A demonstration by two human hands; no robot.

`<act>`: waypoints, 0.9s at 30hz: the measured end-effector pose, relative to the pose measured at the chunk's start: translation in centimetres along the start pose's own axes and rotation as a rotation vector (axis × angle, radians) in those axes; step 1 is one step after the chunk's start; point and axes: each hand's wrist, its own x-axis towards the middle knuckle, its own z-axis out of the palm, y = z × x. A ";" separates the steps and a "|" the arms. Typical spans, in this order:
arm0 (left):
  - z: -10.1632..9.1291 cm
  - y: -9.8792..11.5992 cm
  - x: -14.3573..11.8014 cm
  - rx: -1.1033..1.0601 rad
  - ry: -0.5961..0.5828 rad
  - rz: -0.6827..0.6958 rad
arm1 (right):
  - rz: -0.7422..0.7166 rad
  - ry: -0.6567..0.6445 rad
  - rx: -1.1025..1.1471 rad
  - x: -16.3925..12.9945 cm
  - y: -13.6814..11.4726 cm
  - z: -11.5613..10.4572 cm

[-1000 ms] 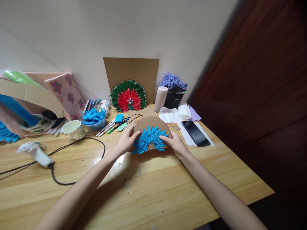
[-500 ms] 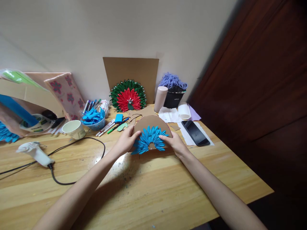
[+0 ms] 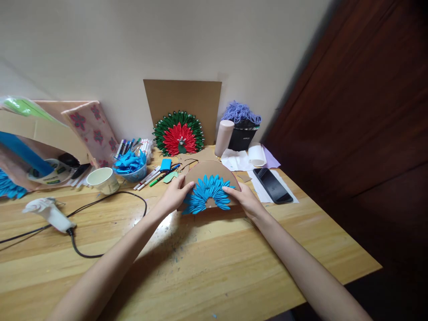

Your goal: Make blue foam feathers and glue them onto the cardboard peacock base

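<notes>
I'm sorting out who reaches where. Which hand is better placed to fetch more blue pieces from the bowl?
Left. The left hand is on the bowl's side; the right hand would have to cross the blue fan.

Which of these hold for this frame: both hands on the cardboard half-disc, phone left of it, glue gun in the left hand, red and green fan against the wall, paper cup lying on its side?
1. Both hands hold the half-disc. True: the left hand and right hand grip the half-disc at its two sides.
2. The phone lies left of the half-disc. False: the phone lies to its right, on white paper.
3. The left hand holds the glue gun. False: the glue gun lies alone on the table.
4. The red and green fan stands by the wall. True: the fan leans on a cardboard sheet.
5. The cup lies on its side. False: the cup stands upright.
</notes>
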 end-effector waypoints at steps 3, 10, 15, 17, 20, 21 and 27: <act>0.3 0.1 -0.3 0.084 0.077 0.075 | -0.031 0.035 -0.017 0.0 0.1 0.2; 2.0 2.4 -2.5 0.526 0.287 0.518 | -0.058 0.062 -0.019 -0.5 0.1 1.3; 2.6 2.8 -2.5 0.619 0.214 0.556 | -0.079 0.065 -0.048 -0.9 -0.1 1.7; 2.7 2.8 -2.3 0.613 0.171 0.582 | -0.089 0.041 -0.060 -1.1 -0.2 1.8; 2.8 2.8 -2.1 0.605 0.136 0.585 | -0.114 0.028 -0.107 -1.2 -0.3 2.1; 2.7 2.8 -2.1 0.601 0.127 0.581 | -0.120 0.029 -0.123 -1.3 -0.3 2.1; 2.4 2.9 -2.0 0.587 0.090 0.604 | -0.133 0.022 -0.155 -1.4 -0.3 2.2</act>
